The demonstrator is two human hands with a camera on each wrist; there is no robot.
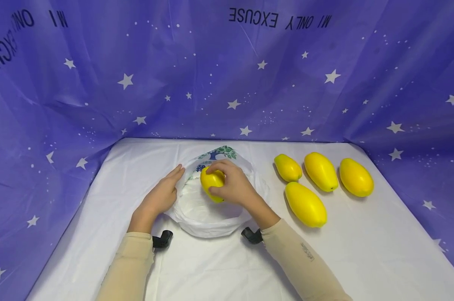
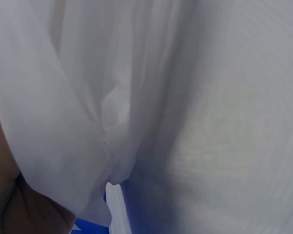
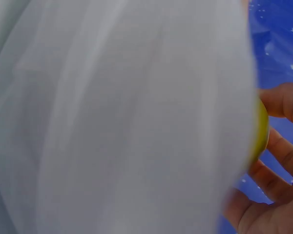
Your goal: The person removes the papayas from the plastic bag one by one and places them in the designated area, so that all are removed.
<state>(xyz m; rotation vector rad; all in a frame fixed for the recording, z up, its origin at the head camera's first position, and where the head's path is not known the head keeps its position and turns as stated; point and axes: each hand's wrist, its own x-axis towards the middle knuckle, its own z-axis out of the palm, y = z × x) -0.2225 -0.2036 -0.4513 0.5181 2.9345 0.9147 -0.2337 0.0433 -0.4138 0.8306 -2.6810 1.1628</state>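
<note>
A white plastic bag (image 1: 208, 229) with a green-and-blue tree print stands with its mouth spread open on the table. Over that mouth, my right hand (image 1: 235, 184) grips a yellow papaya (image 1: 211, 180) between thumb and fingers. In the right wrist view the bag wall (image 3: 136, 122) hides most of the papaya (image 3: 261, 131), with fingers around its visible edge. At the bag's left rim, my left hand (image 1: 162, 194) lies with straight fingers against the plastic. Bag film (image 2: 88, 126) covers most of the left wrist view, and only part of the hand shows.
Several more yellow papayas (image 1: 306, 205) lie on the right side of the white-covered table (image 1: 377, 246). A purple star-printed curtain (image 1: 211, 83) surrounds the table's back and sides. Black wrist-camera mounts (image 1: 162, 239) sit by both wrists.
</note>
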